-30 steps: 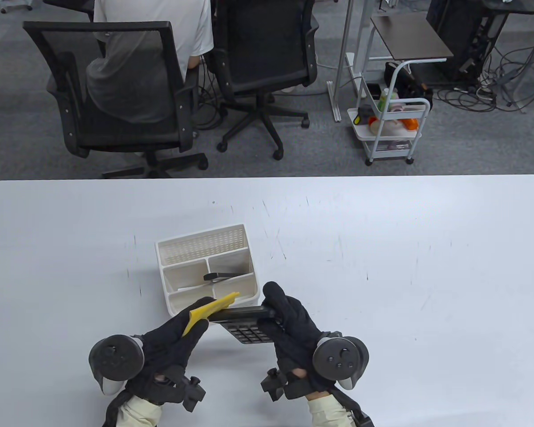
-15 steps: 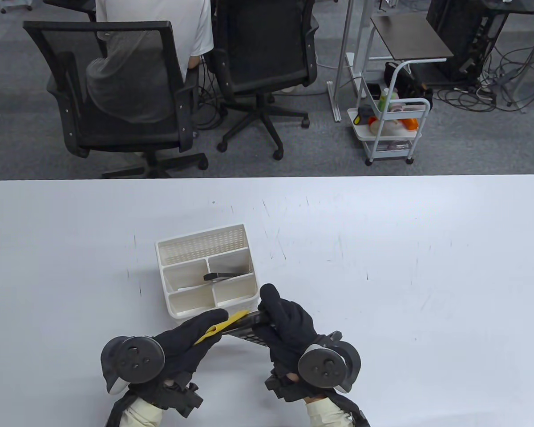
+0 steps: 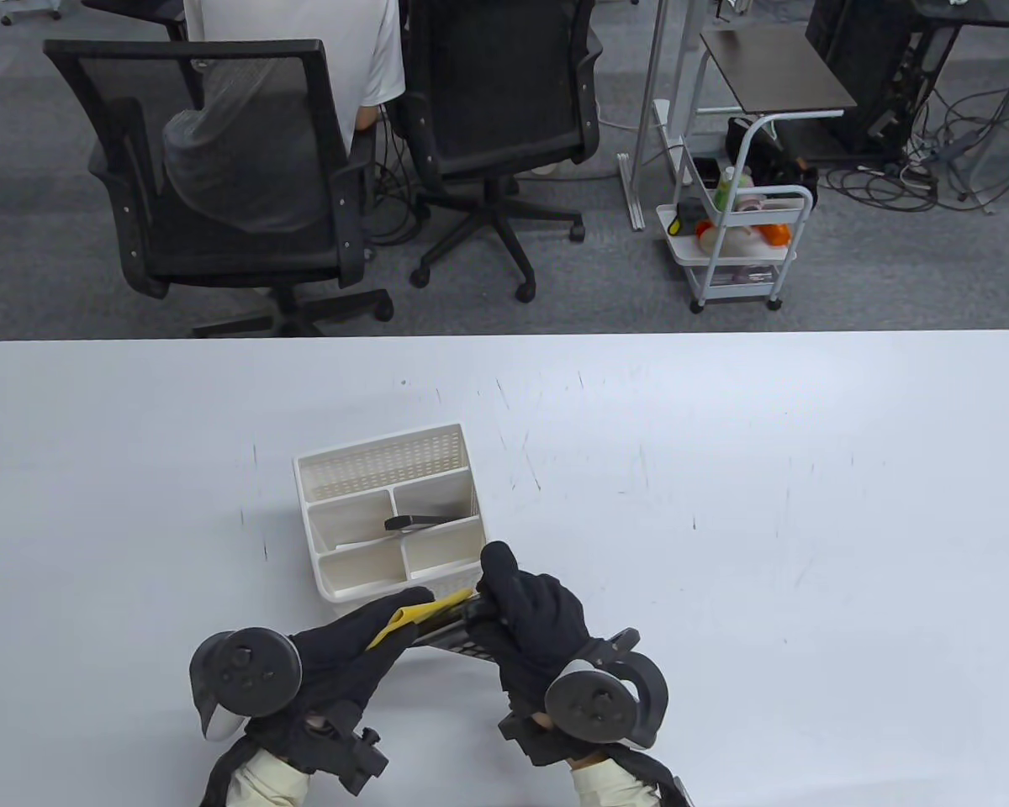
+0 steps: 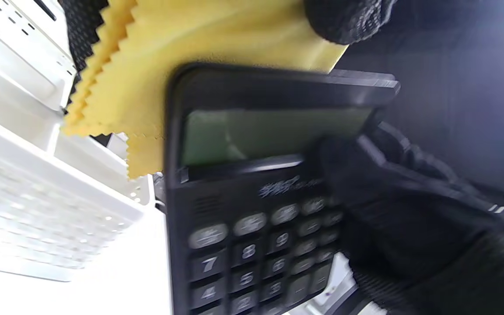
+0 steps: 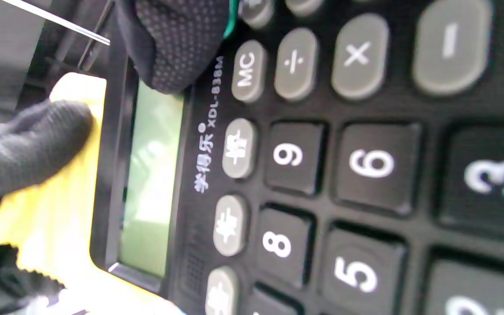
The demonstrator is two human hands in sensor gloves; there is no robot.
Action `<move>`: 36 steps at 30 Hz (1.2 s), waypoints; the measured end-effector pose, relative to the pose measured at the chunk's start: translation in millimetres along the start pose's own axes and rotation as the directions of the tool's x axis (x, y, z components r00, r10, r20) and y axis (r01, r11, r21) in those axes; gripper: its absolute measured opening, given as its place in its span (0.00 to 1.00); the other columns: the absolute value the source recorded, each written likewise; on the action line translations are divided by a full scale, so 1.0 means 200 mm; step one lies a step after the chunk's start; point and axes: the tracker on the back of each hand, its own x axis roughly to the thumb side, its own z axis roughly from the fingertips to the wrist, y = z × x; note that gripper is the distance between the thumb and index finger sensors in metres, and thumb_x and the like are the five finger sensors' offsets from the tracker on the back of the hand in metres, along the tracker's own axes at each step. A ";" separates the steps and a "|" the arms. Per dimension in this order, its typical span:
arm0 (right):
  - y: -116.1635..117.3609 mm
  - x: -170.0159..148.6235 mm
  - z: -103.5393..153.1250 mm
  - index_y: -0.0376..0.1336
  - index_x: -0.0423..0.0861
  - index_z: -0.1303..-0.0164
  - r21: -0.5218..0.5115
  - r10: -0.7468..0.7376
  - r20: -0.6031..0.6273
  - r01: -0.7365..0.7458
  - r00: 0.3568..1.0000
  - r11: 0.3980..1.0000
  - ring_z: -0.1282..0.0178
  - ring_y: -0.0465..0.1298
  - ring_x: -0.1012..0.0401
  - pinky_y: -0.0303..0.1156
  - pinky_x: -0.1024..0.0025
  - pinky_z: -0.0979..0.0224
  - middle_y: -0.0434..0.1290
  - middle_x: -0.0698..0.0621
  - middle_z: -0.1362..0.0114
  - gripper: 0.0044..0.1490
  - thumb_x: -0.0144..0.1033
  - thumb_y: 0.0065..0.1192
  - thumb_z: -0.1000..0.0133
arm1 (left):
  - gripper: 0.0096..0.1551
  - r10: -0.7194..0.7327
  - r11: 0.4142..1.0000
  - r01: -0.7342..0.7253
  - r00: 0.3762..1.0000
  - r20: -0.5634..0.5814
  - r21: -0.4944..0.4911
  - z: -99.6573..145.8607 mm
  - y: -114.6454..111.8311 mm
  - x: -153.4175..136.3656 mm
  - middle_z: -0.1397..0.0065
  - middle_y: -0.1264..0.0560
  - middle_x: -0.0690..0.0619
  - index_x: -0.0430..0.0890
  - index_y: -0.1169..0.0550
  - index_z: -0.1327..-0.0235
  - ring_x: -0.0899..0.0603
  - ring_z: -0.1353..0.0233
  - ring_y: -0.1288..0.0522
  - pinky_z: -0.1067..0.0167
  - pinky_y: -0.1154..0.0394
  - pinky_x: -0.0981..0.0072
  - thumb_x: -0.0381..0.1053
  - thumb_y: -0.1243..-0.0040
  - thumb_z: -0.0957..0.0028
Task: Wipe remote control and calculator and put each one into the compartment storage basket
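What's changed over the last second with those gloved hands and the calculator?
The right hand tipped the calculator more on edge and drew it slightly toward the person. The left hand drew the yellow cloth back along it, from near the basket toward the person. Both grips stayed; basket and remote inside did not move.

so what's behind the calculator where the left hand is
A yellow cloth lies against the back of the calculator, left hand fingers holding it. How far it covers the back is hidden.
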 end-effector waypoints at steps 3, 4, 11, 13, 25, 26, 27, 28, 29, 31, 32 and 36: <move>0.02 0.01 0.01 0.55 0.28 0.21 0.022 0.026 0.011 -0.026 1.000 0.999 0.45 0.77 0.47 0.65 0.35 0.35 0.74 0.39 0.33 0.46 0.32 0.67 0.47 | 0.27 -0.028 1.000 0.028 0.999 0.016 -0.005 0.00 -0.03 0.02 0.32 0.17 0.44 0.46 0.21 0.34 0.35 0.34 0.16 0.40 0.19 0.44 0.56 0.47 0.41; 0.03 0.01 0.01 0.55 0.28 0.21 0.036 0.027 0.009 -0.027 1.000 0.999 0.45 0.77 0.47 0.66 0.35 0.35 0.74 0.39 0.33 0.46 0.32 0.67 0.47 | 0.27 -0.023 1.000 0.023 0.999 0.026 -0.003 0.00 -0.03 0.03 0.32 0.18 0.43 0.46 0.22 0.33 0.36 0.34 0.16 0.40 0.19 0.44 0.56 0.48 0.41; 0.10 0.04 0.01 0.55 0.25 0.22 0.122 0.069 0.037 -0.074 0.997 0.990 0.47 0.80 0.50 0.71 0.39 0.38 0.76 0.39 0.36 0.50 0.35 0.69 0.49 | 0.27 0.132 0.990 -0.136 0.988 0.082 0.045 0.01 -0.04 0.07 0.30 0.19 0.44 0.47 0.23 0.31 0.36 0.32 0.18 0.38 0.21 0.44 0.56 0.48 0.40; 0.11 0.05 0.01 0.54 0.24 0.22 0.132 0.061 0.033 -0.065 0.998 0.989 0.48 0.81 0.51 0.71 0.39 0.38 0.76 0.40 0.37 0.51 0.36 0.69 0.49 | 0.27 0.185 0.980 -0.191 0.977 0.107 0.054 0.01 -0.04 0.07 0.29 0.20 0.45 0.48 0.24 0.31 0.36 0.31 0.18 0.36 0.21 0.44 0.56 0.48 0.40; 0.02 0.04 0.00 0.51 0.25 0.20 -0.004 -0.105 -0.046 0.105 0.993 0.995 0.47 0.79 0.49 0.68 0.36 0.36 0.76 0.39 0.36 0.52 0.34 0.70 0.48 | 0.27 0.168 0.985 -0.170 0.981 0.092 0.013 0.01 0.01 0.03 0.27 0.21 0.50 0.52 0.25 0.30 0.39 0.28 0.20 0.34 0.23 0.44 0.58 0.49 0.40; 0.01 0.04 0.00 0.52 0.27 0.20 -0.015 -0.118 -0.052 0.118 0.992 0.993 0.48 0.79 0.49 0.68 0.35 0.36 0.75 0.39 0.36 0.51 0.34 0.69 0.48 | 0.27 0.163 0.986 -0.165 0.983 0.086 0.014 0.01 0.02 0.02 0.27 0.20 0.49 0.52 0.24 0.30 0.39 0.29 0.20 0.35 0.23 0.44 0.58 0.49 0.40; 0.00 0.03 -0.01 0.53 0.28 0.20 -0.034 -0.136 -0.063 0.134 0.989 0.990 0.48 0.79 0.49 0.67 0.35 0.36 0.76 0.39 0.36 0.50 0.34 0.69 0.48 | 0.27 0.156 0.987 -0.158 0.985 0.077 0.016 0.01 0.03 0.01 0.28 0.20 0.50 0.52 0.24 0.30 0.39 0.29 0.19 0.35 0.23 0.44 0.59 0.49 0.40; -0.01 0.02 -0.01 0.54 0.30 0.20 -0.050 -0.159 -0.077 0.156 0.984 0.987 0.48 0.79 0.49 0.67 0.35 0.36 0.76 0.39 0.36 0.48 0.34 0.69 0.48 | 0.27 0.160 0.987 -0.161 0.985 0.068 0.018 0.01 0.03 0.00 0.28 0.20 0.50 0.53 0.24 0.31 0.39 0.29 0.19 0.35 0.23 0.44 0.59 0.49 0.40; -0.02 0.02 -0.01 0.56 0.31 0.21 -0.062 -0.181 -0.089 0.176 0.980 0.983 0.48 0.79 0.49 0.67 0.35 0.36 0.75 0.39 0.36 0.46 0.34 0.68 0.48 | 0.27 0.165 0.986 -0.167 0.984 0.060 0.019 0.01 0.03 -0.01 0.28 0.20 0.50 0.53 0.24 0.31 0.38 0.29 0.19 0.35 0.23 0.43 0.60 0.48 0.41; -0.03 0.00 -0.01 0.59 0.34 0.22 -0.104 -0.264 -0.126 0.251 0.956 0.962 0.48 0.78 0.48 0.67 0.35 0.36 0.75 0.39 0.36 0.43 0.34 0.68 0.47 | 0.28 0.200 0.980 -0.201 0.979 0.044 0.016 0.01 0.03 -0.03 0.27 0.21 0.51 0.54 0.25 0.30 0.35 0.29 0.20 0.36 0.22 0.42 0.61 0.48 0.41; -0.03 -0.01 -0.01 0.60 0.35 0.22 -0.114 -0.292 -0.139 0.278 0.946 0.954 0.48 0.78 0.48 0.67 0.35 0.36 0.75 0.39 0.35 0.42 0.34 0.67 0.47 | 0.28 0.226 0.974 -0.226 0.973 0.042 0.017 0.00 0.03 -0.04 0.26 0.21 0.51 0.55 0.25 0.30 0.35 0.29 0.20 0.36 0.22 0.42 0.61 0.48 0.41; -0.01 -0.03 0.00 0.62 0.37 0.24 -0.185 -0.418 -0.185 0.386 0.889 0.904 0.47 0.78 0.48 0.66 0.35 0.36 0.75 0.39 0.35 0.39 0.34 0.67 0.46 | 0.30 0.415 0.909 -0.416 0.908 0.050 0.013 0.00 0.02 -0.05 0.24 0.24 0.48 0.53 0.28 0.27 0.31 0.29 0.21 0.37 0.21 0.41 0.60 0.47 0.42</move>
